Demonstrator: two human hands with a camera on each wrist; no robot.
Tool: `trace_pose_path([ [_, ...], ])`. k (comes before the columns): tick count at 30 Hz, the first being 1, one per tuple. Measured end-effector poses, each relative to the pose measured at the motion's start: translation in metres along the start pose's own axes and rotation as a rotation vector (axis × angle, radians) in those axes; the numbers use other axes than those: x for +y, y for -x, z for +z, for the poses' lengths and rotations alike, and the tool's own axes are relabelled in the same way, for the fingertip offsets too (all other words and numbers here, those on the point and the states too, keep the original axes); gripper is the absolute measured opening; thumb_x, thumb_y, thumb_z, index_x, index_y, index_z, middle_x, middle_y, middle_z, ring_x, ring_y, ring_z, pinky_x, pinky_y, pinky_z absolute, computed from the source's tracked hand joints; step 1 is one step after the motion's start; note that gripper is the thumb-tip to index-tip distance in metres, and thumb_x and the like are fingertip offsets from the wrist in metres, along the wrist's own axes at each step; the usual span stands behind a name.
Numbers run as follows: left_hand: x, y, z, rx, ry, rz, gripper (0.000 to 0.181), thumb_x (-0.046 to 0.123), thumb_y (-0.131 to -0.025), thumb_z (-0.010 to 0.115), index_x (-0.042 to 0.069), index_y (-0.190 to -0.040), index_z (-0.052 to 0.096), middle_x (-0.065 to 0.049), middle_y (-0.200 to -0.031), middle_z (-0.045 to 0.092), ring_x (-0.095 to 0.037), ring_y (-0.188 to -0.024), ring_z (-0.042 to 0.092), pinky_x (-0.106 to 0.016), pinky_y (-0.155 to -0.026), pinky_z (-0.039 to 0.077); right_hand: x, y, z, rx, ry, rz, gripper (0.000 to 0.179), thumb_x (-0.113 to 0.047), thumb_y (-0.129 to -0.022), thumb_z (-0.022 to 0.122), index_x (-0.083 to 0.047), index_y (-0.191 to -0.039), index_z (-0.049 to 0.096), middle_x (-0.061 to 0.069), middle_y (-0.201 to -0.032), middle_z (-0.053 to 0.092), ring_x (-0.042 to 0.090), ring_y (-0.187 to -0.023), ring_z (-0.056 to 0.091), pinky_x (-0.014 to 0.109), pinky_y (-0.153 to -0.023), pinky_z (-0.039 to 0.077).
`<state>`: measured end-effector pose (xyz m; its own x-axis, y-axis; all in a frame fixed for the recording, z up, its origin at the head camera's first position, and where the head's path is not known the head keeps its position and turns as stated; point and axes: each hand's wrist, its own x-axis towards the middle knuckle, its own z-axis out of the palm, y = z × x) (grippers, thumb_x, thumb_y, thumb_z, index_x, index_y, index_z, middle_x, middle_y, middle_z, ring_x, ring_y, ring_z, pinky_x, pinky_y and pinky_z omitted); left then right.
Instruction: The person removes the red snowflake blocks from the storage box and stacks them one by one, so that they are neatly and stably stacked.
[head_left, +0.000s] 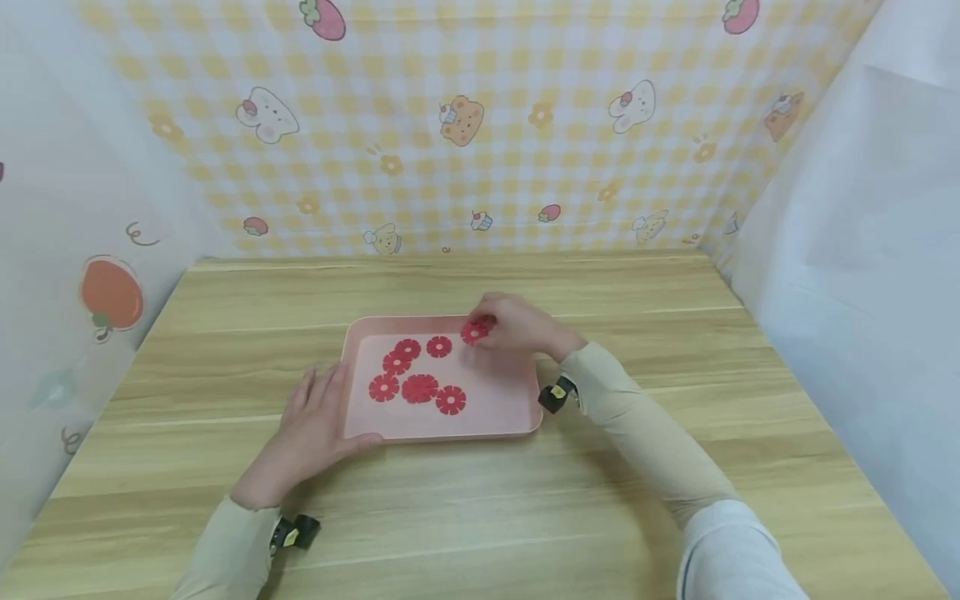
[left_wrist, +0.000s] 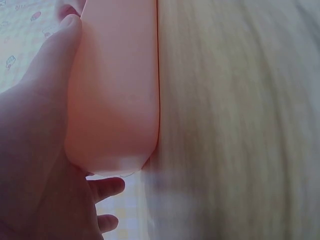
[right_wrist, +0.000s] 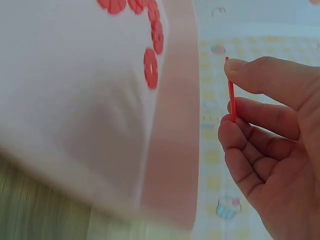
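Observation:
A shallow pink tray (head_left: 495,412) lies on the table with several red notched plastic discs (head_left: 452,400) spread inside, some overlapping. My right hand (head_left: 517,325) is over the tray's far right part and pinches one red notched disc (head_left: 474,332). In the right wrist view that disc (right_wrist: 231,95) appears edge-on between the thumb and fingers, apart from the others. At the tray's near left corner, my left hand (head_left: 311,425) rests with its thumb along the front rim and its fingers, fairly straight, by the left side. The left wrist view shows this hand (left_wrist: 40,125) against the tray wall (left_wrist: 120,75).
The wooden table (head_left: 630,283) reaches back to a yellow checked cloth (head_left: 525,167) with cartoon prints. Pale sheets hang at the left (head_left: 60,208) and right (head_left: 862,208). A small black device (head_left: 555,396) is strapped on the right wrist, another (head_left: 296,533) on the left.

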<state>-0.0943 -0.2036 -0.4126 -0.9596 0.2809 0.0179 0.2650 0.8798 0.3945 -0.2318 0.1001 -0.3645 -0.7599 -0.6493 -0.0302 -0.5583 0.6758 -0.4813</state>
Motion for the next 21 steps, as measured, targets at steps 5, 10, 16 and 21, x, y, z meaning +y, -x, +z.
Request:
trace_pose_path([
  [5,0.000,-0.001,0.000,-0.007,0.006,0.003,0.119,0.067,-0.071,0.069,-0.006,-0.149,0.015,-0.029,-0.149,0.028,-0.046,-0.138,0.021,-0.063,-0.114,0.008,0.018,0.017,-0.008,0.043,-0.017,0.044,0.030,-0.016,-0.082,0.074,-0.006,-0.110,0.069,0.003,-0.101,0.064,0.017,-0.091,0.059,0.029,-0.084,0.053],
  [10,0.000,0.000,-0.001,0.000,-0.005,0.015,0.119,0.067,-0.072,0.069,-0.006,-0.149,0.015,-0.029,-0.149,0.028,-0.046,-0.138,0.021,-0.063,-0.114,0.008,0.034,0.035,-0.012,0.081,-0.030,0.075,0.031,-0.017,-0.082,0.075,-0.005,-0.109,0.069,0.004,-0.099,0.064,0.017,-0.089,0.058,0.031,-0.082,0.053],
  [16,0.000,0.000,0.000,0.002,-0.003,0.018,0.118,0.065,-0.072,0.069,-0.006,-0.149,0.014,-0.029,-0.150,0.026,-0.047,-0.139,0.019,-0.063,-0.114,0.008,0.053,0.053,-0.011,0.124,-0.049,0.111,0.029,-0.015,-0.080,0.076,-0.004,-0.106,0.069,0.006,-0.097,0.064,0.019,-0.087,0.057,0.033,-0.081,0.052],
  [21,0.001,0.000,-0.001,-0.002,-0.006,0.023,0.118,0.066,-0.072,0.068,-0.007,-0.149,0.015,-0.029,-0.151,0.025,-0.046,-0.139,0.020,-0.062,-0.114,0.007,0.069,0.072,-0.007,0.145,-0.083,0.171,0.031,-0.016,-0.079,0.077,-0.003,-0.105,0.069,0.007,-0.095,0.063,0.020,-0.086,0.056,0.033,-0.078,0.050],
])
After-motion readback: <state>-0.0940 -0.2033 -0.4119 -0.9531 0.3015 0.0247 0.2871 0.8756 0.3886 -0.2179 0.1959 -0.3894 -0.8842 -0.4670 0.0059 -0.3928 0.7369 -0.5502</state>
